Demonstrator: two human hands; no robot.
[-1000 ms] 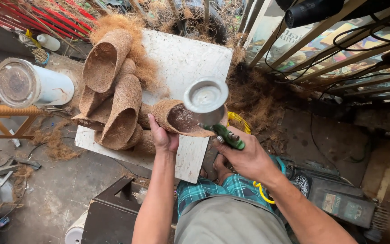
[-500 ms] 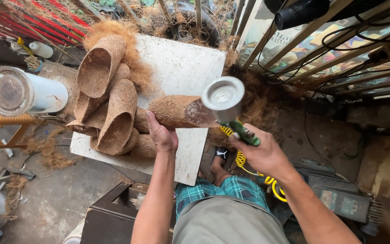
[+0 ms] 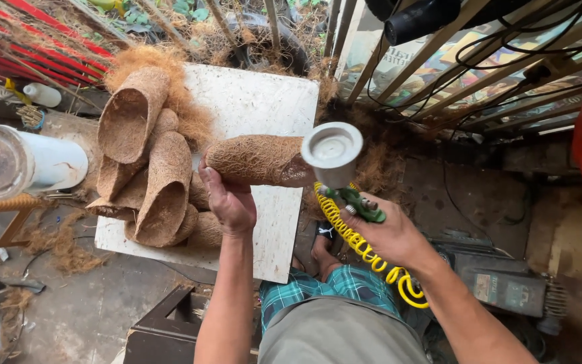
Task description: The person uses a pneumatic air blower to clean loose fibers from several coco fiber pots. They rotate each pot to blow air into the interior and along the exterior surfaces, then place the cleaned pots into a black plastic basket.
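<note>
Nearest, at the right: right hand, closed around the green handle of a spray gun with a white cup on top; a yellow coiled hose is trailed from it toward the lap. Left of it: left hand, wrapped under a brown coir fibre sleeve, which is held level above the white board, its right end just beside the gun's cup. Farther left on the board: a pile of coir shells. Far left: a white cylinder, laid on its side.
</note>
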